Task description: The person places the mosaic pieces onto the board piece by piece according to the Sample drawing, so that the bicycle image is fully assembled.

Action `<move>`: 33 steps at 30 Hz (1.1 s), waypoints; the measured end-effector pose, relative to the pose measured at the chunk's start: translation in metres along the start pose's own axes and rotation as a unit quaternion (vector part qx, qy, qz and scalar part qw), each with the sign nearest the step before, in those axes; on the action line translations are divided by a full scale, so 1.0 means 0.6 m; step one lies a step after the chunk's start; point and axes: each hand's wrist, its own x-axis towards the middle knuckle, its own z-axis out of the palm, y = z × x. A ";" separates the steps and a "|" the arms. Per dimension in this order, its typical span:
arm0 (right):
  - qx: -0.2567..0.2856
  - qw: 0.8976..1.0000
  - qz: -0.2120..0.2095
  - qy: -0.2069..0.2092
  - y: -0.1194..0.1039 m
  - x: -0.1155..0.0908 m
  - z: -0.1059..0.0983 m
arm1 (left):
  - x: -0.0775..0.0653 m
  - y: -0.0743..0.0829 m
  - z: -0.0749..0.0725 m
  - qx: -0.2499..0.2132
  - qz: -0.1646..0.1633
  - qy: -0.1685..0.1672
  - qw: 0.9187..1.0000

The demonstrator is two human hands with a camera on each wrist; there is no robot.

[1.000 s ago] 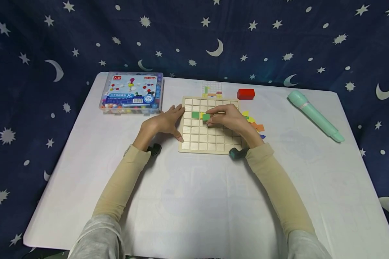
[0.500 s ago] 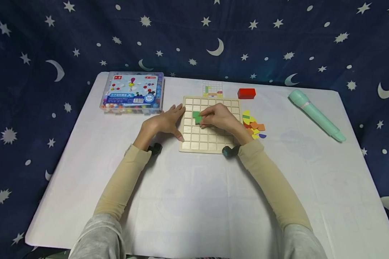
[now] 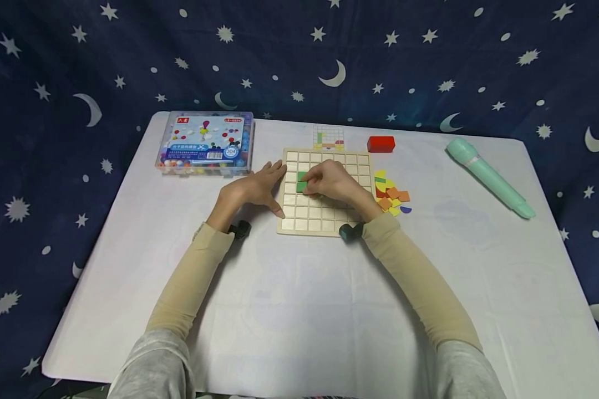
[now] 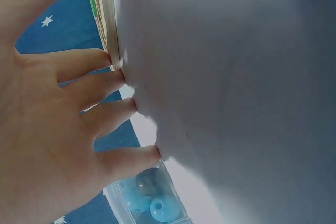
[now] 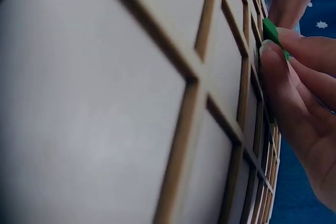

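Observation:
A wooden grid board lies flat on the table. My left hand is spread along the board's left edge, its thumb near the lower left corner; in the left wrist view its fingers are straight. Over the board's left half, my right hand pinches a green square tile between thumb and fingers. This tile looks slightly tilted at the grid in the right wrist view. Just beyond it in the head view, another green tile sits in a cell, partly covered by my fingers.
Several small yellow, orange, red and blue pieces lie right of the board. Behind it are a printed grid pattern and a red block. A clear box of beads stands at back left, a mint-green tube-shaped object at right.
My right hand has moved left across the board with the green tile, bringing it down next to the other green tile. My left hand stays at the board's edge.

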 end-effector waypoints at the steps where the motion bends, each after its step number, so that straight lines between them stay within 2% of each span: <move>1: -0.010 1.000 -0.002 0.000 0.000 0.000 0.000 | 0.000 0.000 0.000 0.000 0.000 -0.001 1.000; 4: -0.034 0.999 -0.009 -0.001 0.001 0.002 -0.001 | 0.002 -0.001 0.000 -0.001 0.001 0.000 1.000; 9: -0.044 0.999 -0.013 -0.004 0.006 0.002 -0.003 | 0.004 0.000 0.001 -0.003 0.005 0.000 1.000; 17: -0.028 0.999 -0.013 -0.012 0.012 -0.006 -0.014 | 0.003 0.003 0.002 -0.003 0.001 0.004 1.000; 25: -0.035 0.999 -0.013 0.006 0.038 -0.028 -0.046 | 0.001 0.005 0.000 0.001 -0.003 0.005 1.000; 33: -0.025 0.999 0.018 0.035 0.073 -0.054 -0.080 | -0.002 0.004 0.000 0.010 -0.006 0.003 1.000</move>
